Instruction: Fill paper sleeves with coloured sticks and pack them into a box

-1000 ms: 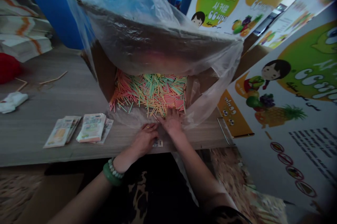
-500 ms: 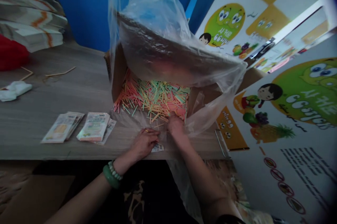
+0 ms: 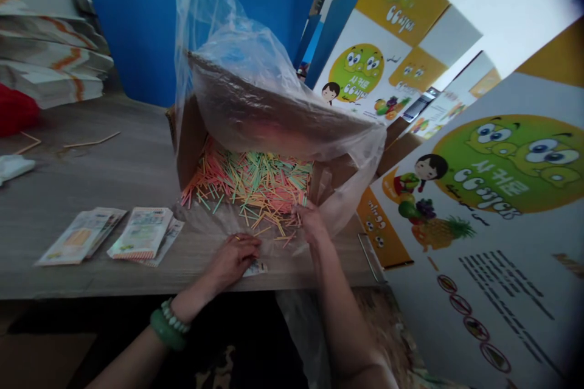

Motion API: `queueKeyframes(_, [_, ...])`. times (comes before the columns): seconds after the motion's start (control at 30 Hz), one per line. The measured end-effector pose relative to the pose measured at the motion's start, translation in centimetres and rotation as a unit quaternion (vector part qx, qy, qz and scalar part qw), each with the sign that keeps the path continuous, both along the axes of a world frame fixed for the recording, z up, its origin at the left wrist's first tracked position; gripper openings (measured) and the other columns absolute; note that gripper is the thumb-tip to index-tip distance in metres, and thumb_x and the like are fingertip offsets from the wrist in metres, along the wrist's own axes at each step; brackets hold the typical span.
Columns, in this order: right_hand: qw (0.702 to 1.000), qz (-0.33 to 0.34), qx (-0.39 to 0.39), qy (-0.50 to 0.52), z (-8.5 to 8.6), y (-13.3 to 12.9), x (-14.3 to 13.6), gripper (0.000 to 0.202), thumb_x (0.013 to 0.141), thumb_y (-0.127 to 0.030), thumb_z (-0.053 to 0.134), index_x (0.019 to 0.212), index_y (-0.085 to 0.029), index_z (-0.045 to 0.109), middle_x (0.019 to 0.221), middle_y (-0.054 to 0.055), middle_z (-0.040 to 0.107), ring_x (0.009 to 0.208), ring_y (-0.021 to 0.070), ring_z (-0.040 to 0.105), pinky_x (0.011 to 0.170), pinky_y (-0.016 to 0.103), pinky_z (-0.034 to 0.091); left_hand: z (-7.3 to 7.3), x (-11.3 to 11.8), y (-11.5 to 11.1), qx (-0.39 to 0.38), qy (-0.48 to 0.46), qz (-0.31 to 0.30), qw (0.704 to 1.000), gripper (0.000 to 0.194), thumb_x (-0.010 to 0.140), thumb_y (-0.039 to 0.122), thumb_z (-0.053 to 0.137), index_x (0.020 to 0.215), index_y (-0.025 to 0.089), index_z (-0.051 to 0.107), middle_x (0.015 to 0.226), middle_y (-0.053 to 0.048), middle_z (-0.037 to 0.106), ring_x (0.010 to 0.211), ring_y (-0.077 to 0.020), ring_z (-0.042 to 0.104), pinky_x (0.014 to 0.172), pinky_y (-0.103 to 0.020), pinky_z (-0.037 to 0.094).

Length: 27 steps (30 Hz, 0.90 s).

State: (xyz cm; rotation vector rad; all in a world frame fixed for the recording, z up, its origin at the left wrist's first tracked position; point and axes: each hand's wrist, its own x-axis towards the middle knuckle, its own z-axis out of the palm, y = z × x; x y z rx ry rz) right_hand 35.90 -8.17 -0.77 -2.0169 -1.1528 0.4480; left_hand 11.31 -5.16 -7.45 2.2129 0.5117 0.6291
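Heaped in an open cardboard box (image 3: 185, 151) lined with a clear plastic bag (image 3: 274, 91) are many thin pink, green, yellow and orange sticks (image 3: 260, 179). At the pile's right front edge, my right hand (image 3: 312, 223) has its fingers closed, with a few sticks showing at the fingertips. My left hand (image 3: 235, 258), wearing a ring, rests at the table's front edge, its fingers bent over a small printed packet (image 3: 256, 268). Most of that packet is hidden under the hand. A few loose sticks lie on the plastic between my hands.
Two small stacks of printed packets (image 3: 141, 234) (image 3: 79, 237) lie on the grey table (image 3: 114, 176) to the left. White bundles (image 3: 50, 75) and a red bag (image 3: 16, 112) are further back. Large printed cartons (image 3: 479, 243) stand on the right, and a blue panel (image 3: 137, 24) behind.
My right hand has drawn back slightly from the pile, and sticks now show at its fingertips. More loose sticks lie before it. The view has shifted; my left hand stays by the packet.
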Motion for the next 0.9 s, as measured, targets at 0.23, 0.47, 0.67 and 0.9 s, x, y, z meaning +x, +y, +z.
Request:
queueKeyframes(0.23, [0.976,0.093,0.109,0.162,-1.4,0.8,-7.8,0.026,0.098,-0.037,0.038,0.086,-0.022,0.056,0.093,0.007,0.07,0.091,0.018,0.065,0.087,0.031,0.052,2.5,-2.3,-1.1,-0.282,-0.127,0.118,0.944,0.017,0.084,0.032,0.059,0.083,0.02,0.071,0.115,-0.011,0.077,0.107,-0.0277,0.071,0.097,-0.046,0.054])
queueKeyframes(0.47, [0.979,0.199,0.017,0.029,-3.7,0.6,-11.3,0.022,0.095,-0.023,0.042,0.107,-0.022,0.06,0.097,0.005,0.07,0.093,0.0206,0.063,0.086,0.032,0.047,5.3,-4.9,-0.5,-0.323,-0.201,0.214,0.9,0.007,0.076,0.026,0.064,0.076,0.02,0.068,0.137,-0.01,0.068,0.136,-0.0306,0.055,0.113,-0.046,0.043])
queueKeyframes(0.67, [0.951,0.247,0.154,0.102,-4.9,0.6,-10.8,0.012,0.093,-0.034,0.051,0.09,-0.025,0.058,0.093,0.003,0.069,0.086,0.0205,0.061,0.079,0.031,0.049,7.9,-1.8,0.5,-0.211,-0.126,0.15,0.958,0.01,0.08,0.019,0.059,0.078,0.021,0.068,0.152,-0.008,0.057,0.154,-0.0278,0.032,0.125,-0.047,0.027])
queueKeyframes(0.9, [0.946,0.195,0.158,0.203,-6.4,2.2,-11.0,0.011,0.077,-0.035,0.067,0.081,-0.028,0.06,0.081,0.0,0.067,0.077,0.0214,0.058,0.074,0.034,0.048,8.4,1.0,-0.4,-0.207,-0.079,0.088,0.971,0.013,0.081,0.016,0.058,0.073,0.02,0.067,0.13,-0.01,0.072,0.15,-0.0286,0.04,0.119,-0.048,0.033])
